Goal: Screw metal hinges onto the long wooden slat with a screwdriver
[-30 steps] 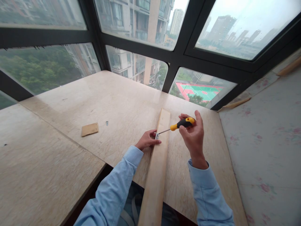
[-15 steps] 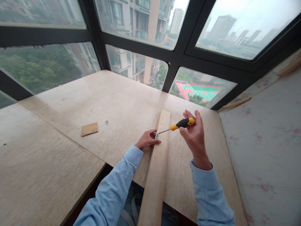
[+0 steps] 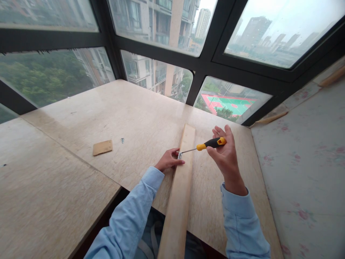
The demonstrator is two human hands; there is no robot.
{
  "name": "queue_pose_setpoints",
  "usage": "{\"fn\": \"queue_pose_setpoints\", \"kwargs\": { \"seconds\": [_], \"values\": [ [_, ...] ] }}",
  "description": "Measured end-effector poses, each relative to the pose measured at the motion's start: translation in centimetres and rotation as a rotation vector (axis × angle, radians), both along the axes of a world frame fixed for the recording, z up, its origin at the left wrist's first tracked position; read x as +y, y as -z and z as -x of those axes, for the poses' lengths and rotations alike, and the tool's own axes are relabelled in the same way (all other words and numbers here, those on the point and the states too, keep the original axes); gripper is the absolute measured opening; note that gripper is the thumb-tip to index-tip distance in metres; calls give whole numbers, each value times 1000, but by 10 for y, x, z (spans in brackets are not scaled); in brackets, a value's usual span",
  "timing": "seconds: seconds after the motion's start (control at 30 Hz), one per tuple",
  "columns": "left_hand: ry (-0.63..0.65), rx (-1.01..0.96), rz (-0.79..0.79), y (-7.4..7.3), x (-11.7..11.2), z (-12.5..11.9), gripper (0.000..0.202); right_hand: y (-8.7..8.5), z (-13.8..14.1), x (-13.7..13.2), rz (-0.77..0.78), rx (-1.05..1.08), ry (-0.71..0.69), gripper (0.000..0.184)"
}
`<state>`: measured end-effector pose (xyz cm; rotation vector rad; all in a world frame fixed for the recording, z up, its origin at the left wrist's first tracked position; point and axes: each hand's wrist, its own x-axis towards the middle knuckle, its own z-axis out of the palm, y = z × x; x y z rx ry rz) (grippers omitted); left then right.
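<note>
A long wooden board (image 3: 179, 194) runs from the window side of the ledge toward my body. My left hand (image 3: 169, 160) pinches a small metal bracket (image 3: 180, 155) against the board's left edge, partly covering it. The screwdriver (image 3: 212, 143), with a yellow and black handle, slants so that its tip meets the bracket. Its handle end rests in the palm of my right hand (image 3: 226, 153), with the thumb along the handle and the other fingers raised off it. Any screw at the tip is too small to make out.
On the marble-patterned ledge (image 3: 88, 194) left of my hands lie a small brown plate (image 3: 102, 147) with holes and some screws (image 3: 122, 140). Dark window frames (image 3: 161, 52) border the far side. A flowered wall (image 3: 304, 172) stands at the right.
My right hand and the screwdriver handle have shifted slightly to the right. The left hand, bracket and board stay in place.
</note>
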<state>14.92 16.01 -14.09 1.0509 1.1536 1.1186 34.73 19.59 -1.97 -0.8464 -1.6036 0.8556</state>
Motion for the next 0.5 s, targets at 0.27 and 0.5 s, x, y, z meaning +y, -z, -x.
{"fn": "queue_pose_setpoints", "kwargs": {
  "seconds": [0.27, 0.5],
  "values": [
    [-8, 20, 12, -2, -1, 0, 67, 0, 7, -3, 109, 45, 73, 84],
    [-3, 26, -2, 0, -1, 0, 69, 11, 27, -1, 48, 306, 103, 62]
  ]
}}
